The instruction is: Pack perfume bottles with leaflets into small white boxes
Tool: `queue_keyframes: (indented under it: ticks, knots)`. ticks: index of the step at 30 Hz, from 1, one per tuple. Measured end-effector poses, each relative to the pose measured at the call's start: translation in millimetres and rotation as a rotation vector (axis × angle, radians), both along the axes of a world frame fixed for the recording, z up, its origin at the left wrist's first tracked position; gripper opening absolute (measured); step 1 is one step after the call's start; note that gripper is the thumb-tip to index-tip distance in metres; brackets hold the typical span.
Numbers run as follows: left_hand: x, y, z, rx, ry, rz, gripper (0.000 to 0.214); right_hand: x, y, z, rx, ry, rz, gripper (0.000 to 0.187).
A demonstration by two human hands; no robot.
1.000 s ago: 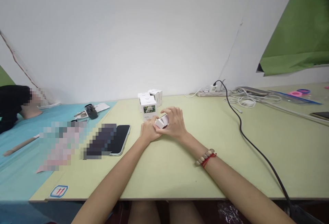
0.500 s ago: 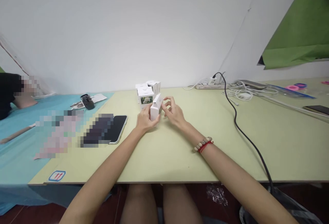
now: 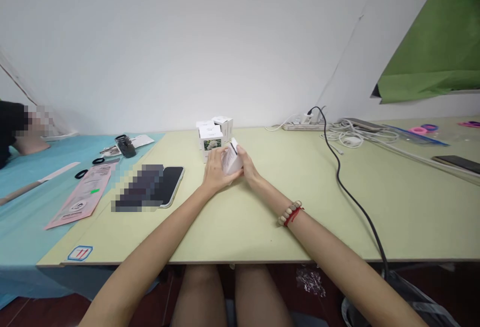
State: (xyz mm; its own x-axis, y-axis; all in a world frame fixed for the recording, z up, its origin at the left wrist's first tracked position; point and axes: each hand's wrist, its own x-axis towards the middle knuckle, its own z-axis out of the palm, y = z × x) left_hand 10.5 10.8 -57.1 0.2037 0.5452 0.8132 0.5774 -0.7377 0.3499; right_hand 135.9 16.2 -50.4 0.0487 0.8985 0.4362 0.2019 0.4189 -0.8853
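A small white box [image 3: 231, 161] is held between my two hands, tilted, with printing on its side and a dark line near its top edge. My left hand [image 3: 216, 172] wraps round the left side and bottom of the box, thumb toward me. On its right side and top flap presses my right hand [image 3: 249, 165], a bead bracelet and red cord on that wrist. Part of the box is hidden by the fingers. Just behind my left hand stand several white boxes [image 3: 210, 132], the front one bearing a white-flower picture.
Left of my arm lies a phone [image 3: 172, 182], partly blurred. Further left are a pink packet [image 3: 84, 197], a knife-like tool [image 3: 41, 182] and a dark jar [image 3: 125, 146] on blue cloth. A black cable [image 3: 347, 192] and white cords [image 3: 348, 137] lie to the right.
My right hand has closed in against the box, where its fingers were loosely bent beside it. The box has turned and tilted, and its top flap now lies lower.
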Motion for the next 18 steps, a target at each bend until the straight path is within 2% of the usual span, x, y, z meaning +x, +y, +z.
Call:
queue_keyframes:
  ticks: [3,5,8,11,14,18]
  knots:
    - [2,4,-2.0,-0.087,-0.064,-0.020,0.086,-5,-3,0.5,-0.052,0.081,0.087,0.048]
    - [2,6,-2.5,-0.151,-0.073,-0.035,0.083,-6,-5,1.0,-0.018,0.077,0.091,0.046]
    - [1,6,-1.5,-0.205,-0.091,-0.041,0.065,-5,-6,1.1,0.050,0.083,-0.050,0.046]
    - [1,3,0.4,-0.239,-0.122,0.002,0.060,-3,-5,2.4,0.026,0.108,-0.166,0.052]
    - [1,-1,1.4,-0.199,-0.125,0.058,0.064,0,-7,6.4,0.006,0.150,-0.197,0.050]
    - [1,-3,-0.1,-0.064,-0.144,0.135,0.080,7,-8,11.5,0.075,0.171,-0.257,0.043]
